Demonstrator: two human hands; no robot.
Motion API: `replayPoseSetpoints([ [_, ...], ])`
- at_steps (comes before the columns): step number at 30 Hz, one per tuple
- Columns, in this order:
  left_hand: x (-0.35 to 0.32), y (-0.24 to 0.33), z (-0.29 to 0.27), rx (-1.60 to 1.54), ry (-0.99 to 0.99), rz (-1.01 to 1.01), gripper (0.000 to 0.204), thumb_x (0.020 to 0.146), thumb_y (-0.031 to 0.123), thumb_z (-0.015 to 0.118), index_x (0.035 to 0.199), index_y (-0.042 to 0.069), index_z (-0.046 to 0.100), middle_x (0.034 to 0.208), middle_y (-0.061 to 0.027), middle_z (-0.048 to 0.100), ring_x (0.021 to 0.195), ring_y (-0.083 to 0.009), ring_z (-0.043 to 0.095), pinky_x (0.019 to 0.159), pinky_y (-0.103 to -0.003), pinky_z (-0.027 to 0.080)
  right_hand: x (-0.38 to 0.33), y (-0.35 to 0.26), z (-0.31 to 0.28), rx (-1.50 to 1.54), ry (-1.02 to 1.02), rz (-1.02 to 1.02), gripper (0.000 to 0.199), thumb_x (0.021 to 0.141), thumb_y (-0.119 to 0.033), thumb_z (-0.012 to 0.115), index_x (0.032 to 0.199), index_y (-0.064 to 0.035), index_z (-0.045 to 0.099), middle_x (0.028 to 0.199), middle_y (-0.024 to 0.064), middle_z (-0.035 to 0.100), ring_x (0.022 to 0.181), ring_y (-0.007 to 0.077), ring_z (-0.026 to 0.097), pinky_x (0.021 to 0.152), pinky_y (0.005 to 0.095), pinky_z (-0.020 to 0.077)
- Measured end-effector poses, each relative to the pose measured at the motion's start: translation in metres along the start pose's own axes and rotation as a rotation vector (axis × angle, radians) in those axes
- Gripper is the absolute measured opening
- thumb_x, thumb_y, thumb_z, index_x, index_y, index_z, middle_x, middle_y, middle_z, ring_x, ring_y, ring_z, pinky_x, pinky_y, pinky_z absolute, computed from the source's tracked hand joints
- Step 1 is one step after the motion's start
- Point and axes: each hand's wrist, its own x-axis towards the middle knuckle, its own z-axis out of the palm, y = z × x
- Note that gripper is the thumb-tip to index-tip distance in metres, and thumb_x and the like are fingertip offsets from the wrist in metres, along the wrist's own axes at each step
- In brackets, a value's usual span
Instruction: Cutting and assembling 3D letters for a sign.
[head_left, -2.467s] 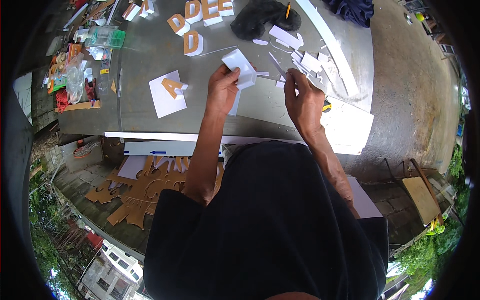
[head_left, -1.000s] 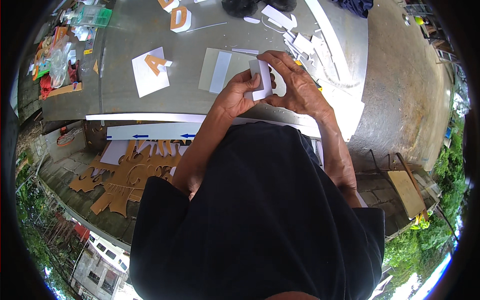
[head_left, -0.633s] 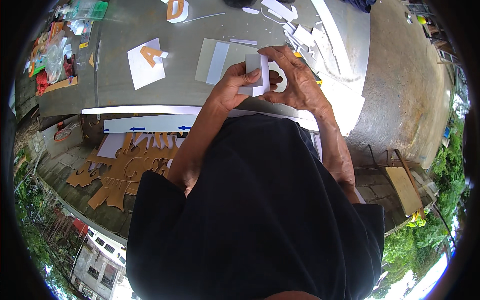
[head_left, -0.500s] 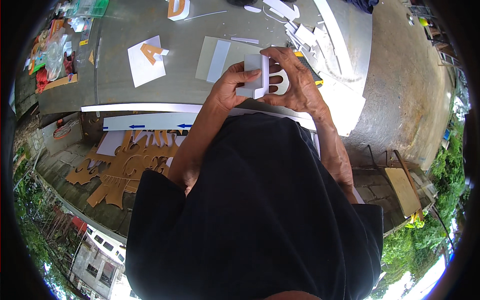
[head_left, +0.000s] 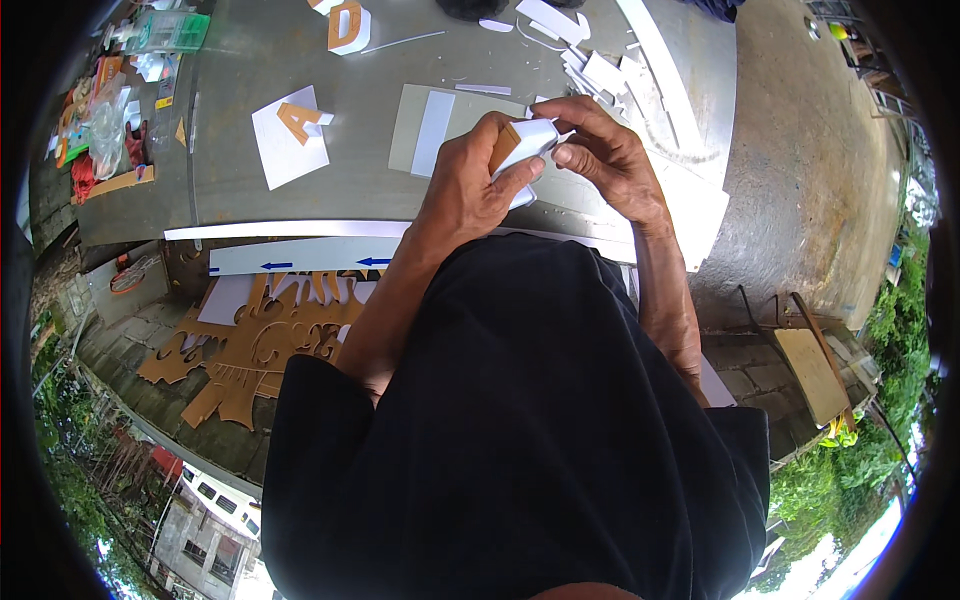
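Note:
In my left hand (head_left: pixel 468 182) is a small white-sided block letter (head_left: pixel 530 140) with a brown face, tilted, its white side wall uppermost. The left thumb presses along its near side while the other fingers wrap behind it. My right hand (head_left: pixel 618 170) is at the far right end of the same piece, index finger above and thumb below, fingertips at its edge. The fingers hide part of the letter, so its full shape cannot be made out. Under the hands lies a grey-green sheet (head_left: pixel 403 125) with a pale strip (head_left: pixel 433 135) on it.
A brown cut-out letter (head_left: pixel 296 122) lies on white paper (head_left: pixel 285 165) to the left. Another white-sided letter (head_left: pixel 349 30) stands farther back. White offcuts (head_left: pixel 605 72) pile up at the back right. A long white strip (head_left: pixel 290 230) runs along the table's near edge; brown cut-out sheets (head_left: pixel 270 340) lie below.
The block letter has been turned in my hands, so its brown face now shows. My right hand has shifted from around it to its right end.

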Motion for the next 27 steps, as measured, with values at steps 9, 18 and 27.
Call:
replayPoseSetpoints([
  [9,-0.007,0.010,0.007,0.139,0.071,0.267,0.031,0.094,0.018,0.076,0.112,0.000,0.060,0.095,-0.0174,0.073,0.085,-0.0287,0.075,0.074,-0.037,0.057,0.002,0.000,-0.004,-0.021,-0.008,-0.143,0.035,0.082,-0.016,0.081,0.117,-0.0169,0.079,0.114,0.0044,0.071,0.109,0.0204,0.064,0.089,0.0353,0.0551],
  [18,-0.004,0.015,0.006,0.241,0.106,0.347,0.042,0.083,-0.002,0.074,0.121,0.000,0.058,0.112,-0.0192,0.068,0.102,-0.0385,0.070,0.086,-0.043,0.056,-0.010,-0.020,-0.001,0.033,0.032,-0.042,0.043,0.084,-0.014,0.082,0.126,-0.0103,0.073,0.113,0.0093,0.069,0.104,0.0216,0.068,0.088,0.0347,0.0596],
  [27,0.002,0.006,0.016,0.405,0.118,0.508,0.052,0.076,-0.009,0.075,0.124,-0.002,0.056,0.117,-0.0191,0.066,0.106,-0.0360,0.065,0.095,-0.047,0.054,-0.025,-0.043,0.022,-0.191,0.222,0.110,0.059,0.078,-0.029,0.092,0.120,0.0054,0.068,0.103,0.0156,0.072,0.093,0.0259,0.075,0.084,0.0381,0.0618],
])
